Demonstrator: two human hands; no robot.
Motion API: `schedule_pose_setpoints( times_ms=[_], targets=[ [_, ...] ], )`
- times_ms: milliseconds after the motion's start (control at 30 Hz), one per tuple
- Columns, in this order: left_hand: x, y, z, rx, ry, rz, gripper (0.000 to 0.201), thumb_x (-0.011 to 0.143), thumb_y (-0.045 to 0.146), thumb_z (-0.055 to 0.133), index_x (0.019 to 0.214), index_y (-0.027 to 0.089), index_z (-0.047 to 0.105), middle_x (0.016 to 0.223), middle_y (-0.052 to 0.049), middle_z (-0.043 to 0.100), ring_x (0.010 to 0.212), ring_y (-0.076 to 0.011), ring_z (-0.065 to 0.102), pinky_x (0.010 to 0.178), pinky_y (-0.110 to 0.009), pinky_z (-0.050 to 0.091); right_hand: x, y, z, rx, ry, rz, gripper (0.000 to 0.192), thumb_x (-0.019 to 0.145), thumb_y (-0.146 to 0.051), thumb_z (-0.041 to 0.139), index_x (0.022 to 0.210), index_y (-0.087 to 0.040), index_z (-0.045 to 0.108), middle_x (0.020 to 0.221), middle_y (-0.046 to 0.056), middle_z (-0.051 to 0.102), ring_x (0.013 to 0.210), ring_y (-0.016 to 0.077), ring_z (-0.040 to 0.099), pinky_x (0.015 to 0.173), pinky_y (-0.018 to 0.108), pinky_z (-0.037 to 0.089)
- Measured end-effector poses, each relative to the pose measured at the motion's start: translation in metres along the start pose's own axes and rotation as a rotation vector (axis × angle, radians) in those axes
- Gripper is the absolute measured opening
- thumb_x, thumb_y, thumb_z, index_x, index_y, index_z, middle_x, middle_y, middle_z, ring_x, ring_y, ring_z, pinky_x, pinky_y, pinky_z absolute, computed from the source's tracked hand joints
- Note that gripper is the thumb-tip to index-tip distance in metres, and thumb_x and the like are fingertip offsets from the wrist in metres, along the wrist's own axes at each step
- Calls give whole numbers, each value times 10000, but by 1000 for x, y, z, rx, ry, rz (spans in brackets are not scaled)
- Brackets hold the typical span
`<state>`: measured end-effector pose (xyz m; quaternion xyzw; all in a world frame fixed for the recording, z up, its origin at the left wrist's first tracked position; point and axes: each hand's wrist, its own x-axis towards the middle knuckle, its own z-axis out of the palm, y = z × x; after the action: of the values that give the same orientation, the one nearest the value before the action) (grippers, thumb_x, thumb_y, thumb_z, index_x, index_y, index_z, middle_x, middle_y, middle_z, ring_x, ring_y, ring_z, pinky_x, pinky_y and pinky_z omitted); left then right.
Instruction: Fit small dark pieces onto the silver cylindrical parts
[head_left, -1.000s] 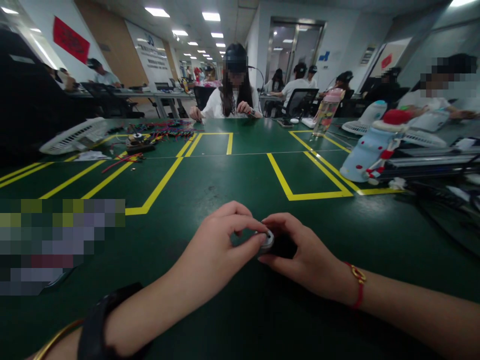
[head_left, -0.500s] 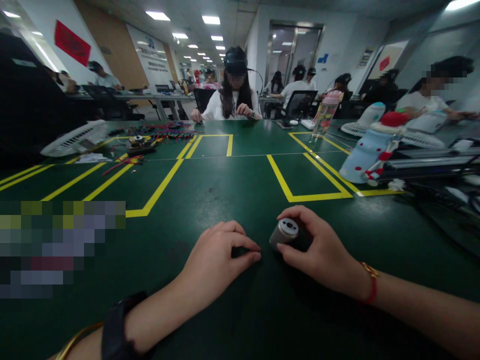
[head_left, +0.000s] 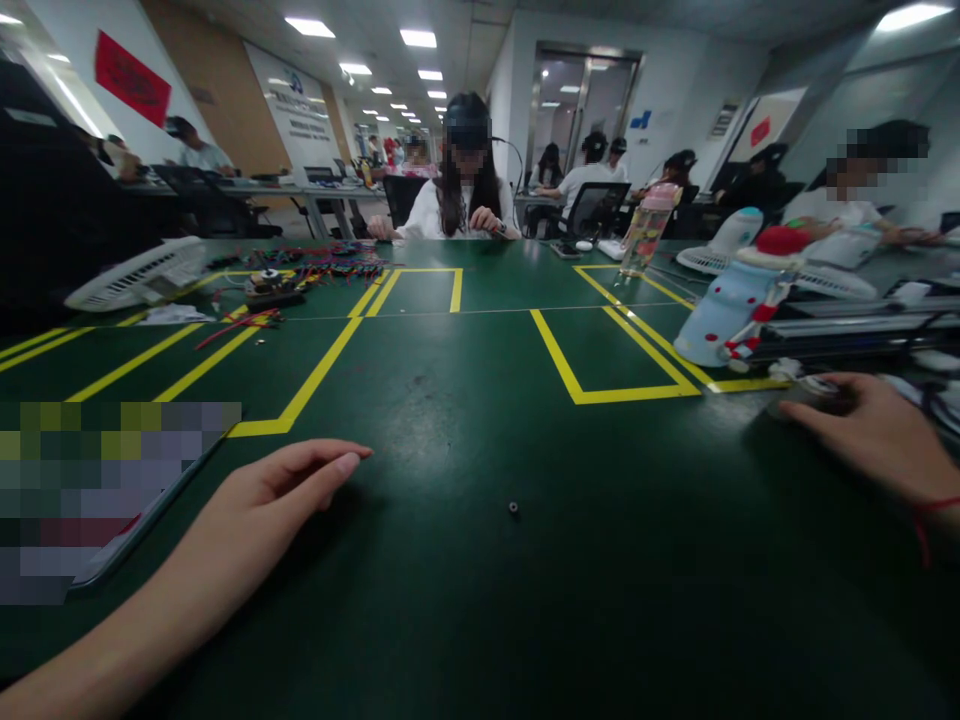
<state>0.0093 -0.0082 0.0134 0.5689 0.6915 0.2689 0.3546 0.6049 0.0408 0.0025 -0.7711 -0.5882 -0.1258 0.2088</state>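
Left hand [head_left: 281, 490] lies flat on the green desk [head_left: 480, 600], fingers loosely out, holding nothing. Right hand [head_left: 874, 430] is reached out to the right edge of the desk, fingers curled down over something small and dark. Can't tell whether it's gripping that or just resting on it; the object itself is hidden under the fingers.

Small dark ring-shaped part [head_left: 513, 507] sits alone on the desk, between the two hands, closer to the left hand, touching neither. Looks like a nut or washer, too small to tell which.

Handling call on that part: probably metal, so stiff and not fragile, and very light. Low and flat against the desk, so there's little side to grab. Best bet is a fingertip pinch across the outer edge, thumb and index, or tip it up with a nail first. Likely to skate or roll off if nudged, and easy to lose on the dark surface.

Around it, all relative to the part: a yellow tape rectangle [head_left: 577, 390] beyond it; a light blue fan [head_left: 720, 315] farther right; a bundle of coloured wires [head_left: 330, 268] far left. A person in white [head_left: 457, 205] sits across the desk, working on their own things.
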Motion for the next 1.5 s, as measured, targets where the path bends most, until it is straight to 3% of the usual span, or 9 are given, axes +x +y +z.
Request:
schedule_pose_setpoints(
  times_ms=[133,267,367,500,600,867,1033,1200,1500],
  targets=[
    [2,-5,5,-26,33,9,461,817,623,560,1102,273,653,834,35,627,751,-179,537,682,-266,391,-23,-55,-6,-195,183,-186,781,728,-617,565,1298,-89,489,1286,225,505,1223,381,441,996,548,347],
    [3,-1,10,46,61,27,461,808,634,551,1070,273,666,889,18,664,770,-195,568,689,-279,396,-70,-157,-19,155,-224,-620,470,848,-553,514,1211,-266,595,1290,79,542,1203,254,473,1014,448,378],
    [1,1,11,100,68,40,463,799,639,541,1043,269,673,916,4,686,778,-211,592,692,-289,406,-99,-222,-21,376,-462,-753,463,850,-546,543,1256,-327,583,1345,27,515,1240,226,435,1026,438,369],
    [-1,3,11,129,63,63,465,793,644,524,1025,269,673,929,-3,702,798,-226,614,727,-304,426,-109,-256,-17,486,-560,-805,287,872,-499,543,1077,-350,677,1269,-3,567,1183,211,459,986,444,366],
    [-1,4,11,134,54,75,454,792,641,519,1001,270,674,963,-6,708,836,-235,623,782,-319,434,-100,-240,-17,491,-549,-737,224,902,-425,513,935,-306,699,1186,5,604,1128,189,498,960,426,382],
    [-3,5,12,155,36,68,450,809,636,503,1016,271,665,1026,-15,708,958,-269,622,843,-351,438,-76,-163,-25,344,-430,-534,287,878,-473,507,961,-260,680,1158,50,619,1104,235,537,948,450,427],
    [-6,11,12,168,12,56,421,837,606,498,1025,266,658,1092,-21,693,1001,-270,614,877,-360,419,-50,-112,-32,247,-172,-291,345,829,-509,539,958,-218,670,1131,65,637,1046,235,573,946,394,425],
    [-6,10,12,170,30,64,412,823,599,515,1009,267,673,1048,-9,708,975,-263,629,850,-341,427,-23,-56,-45,-27,12,-75,401,824,-509,480,976,-186,662,1062,100,657,893,222,585,765,337,425],
    [-6,10,13,167,47,74,407,820,594,520,997,264,682,1002,-4,721,935,-250,644,831,-323,438,-8,-28,-41,-171,-78,177,503,808,-557,463,1016,-161,692,996,133,655,760,215,533,666,329,385]
  ],
)
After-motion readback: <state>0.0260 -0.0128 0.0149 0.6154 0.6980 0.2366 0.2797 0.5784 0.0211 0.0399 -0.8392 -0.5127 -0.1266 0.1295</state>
